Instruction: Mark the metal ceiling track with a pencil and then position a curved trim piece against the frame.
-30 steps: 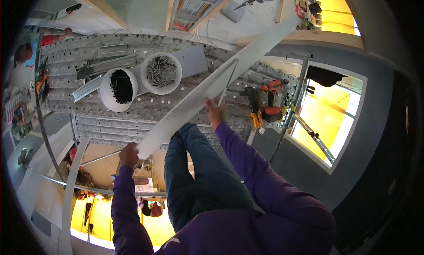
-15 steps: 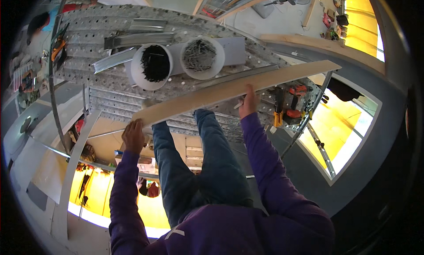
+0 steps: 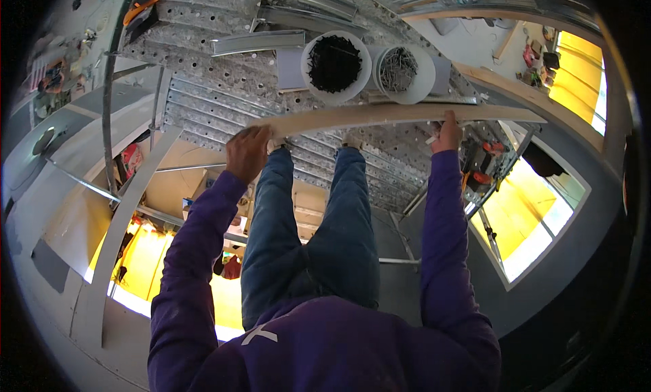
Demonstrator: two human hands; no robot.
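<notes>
A long, narrow, pale board strip (image 3: 366, 116) spans from one hand to the other, above the perforated metal platform (image 3: 203, 87). My left hand (image 3: 247, 152) is closed on its left end, fingers over the edge. Toward its right end, my right hand (image 3: 447, 133) grips the lower edge, thumb up on the face. A small pale object (image 3: 431, 140) sticks out beside the right fingers; its kind is unclear. Just beyond the board stand two white buckets: the left bucket (image 3: 366, 66) holds black screws, the right bucket (image 3: 426, 76) grey metal fasteners.
Metal channel profiles (image 3: 261, 42) lie left of the buckets. An orange-handled tool (image 3: 141, 7) is at the platform's far left corner. Red power tools (image 3: 480, 178) sit near the right railing (image 3: 505, 171). Open drops show below the platform, beside my legs (image 3: 274, 222).
The board has gone from slanting up to the right to nearly level, its left end raised. Both hands still hold it. The view has shifted, placing the buckets farther right.
</notes>
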